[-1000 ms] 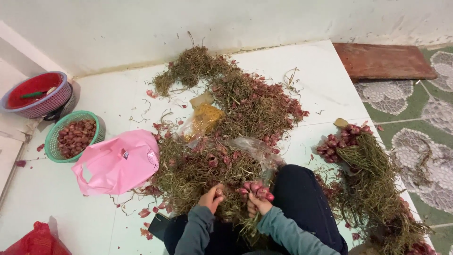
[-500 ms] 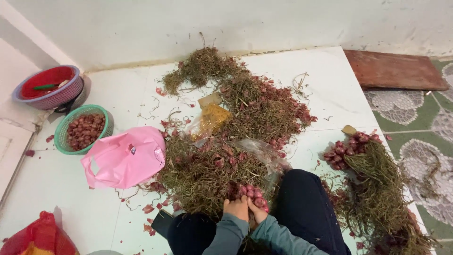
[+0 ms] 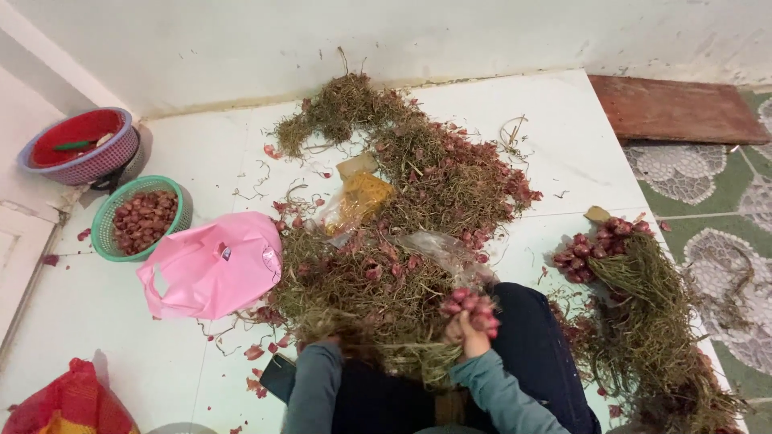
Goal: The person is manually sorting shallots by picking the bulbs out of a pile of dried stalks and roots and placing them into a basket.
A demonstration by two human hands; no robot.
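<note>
Two hands were seen low in the frame, below the middle. The right hand [image 3: 466,333] was raised a little, its grip clamped around a bunch of red shallots [image 3: 473,309] by the stalks, the bulbs standing up above the fist. The left hand [image 3: 322,347] was mostly buried in the heap of dried stalks and shallots [image 3: 386,265] spread across the centre of the white floor [image 3: 555,137]; whether its grip was closed could not be told.

Just left of the heap a pink plastic bag [image 3: 213,265] was laid flat. Farther left, a green basket [image 3: 108,233] filled with trimmed shallots was set, and in the upper left a red-and-blue basket [image 3: 80,149] was placed by the wall. A yellowish clear bag [image 3: 358,201] was lodged in the upper part of the heap. At the right of the frame a second bundle of shallots with long green stalks [image 3: 635,281] was laid beside the dark trouser leg [image 3: 535,354]. A red mesh sack [image 3: 68,402] was visible in the lower left corner, and a reddish wooden board [image 3: 675,108] in the upper right.
</note>
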